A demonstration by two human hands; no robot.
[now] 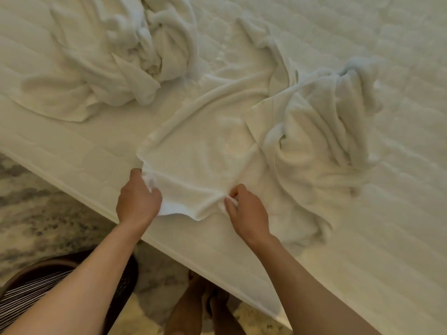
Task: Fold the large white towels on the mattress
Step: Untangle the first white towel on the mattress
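Observation:
A large white towel (205,151) lies partly spread near the front edge of the white quilted mattress (362,250). Its right part is bunched in a heap (321,131). My left hand (139,199) grips the towel's near left corner. About a hand's width to the right, my right hand (246,211) pinches a fold of the same near edge between thumb and fingers. A second crumpled white towel (101,59) sits farther back on the left.
The mattress edge (169,245) runs diagonally from the left side to the lower right. Beside it is a mottled grey and cream carpet (36,213). My striped clothing (31,291) and bare feet (205,308) show at the bottom.

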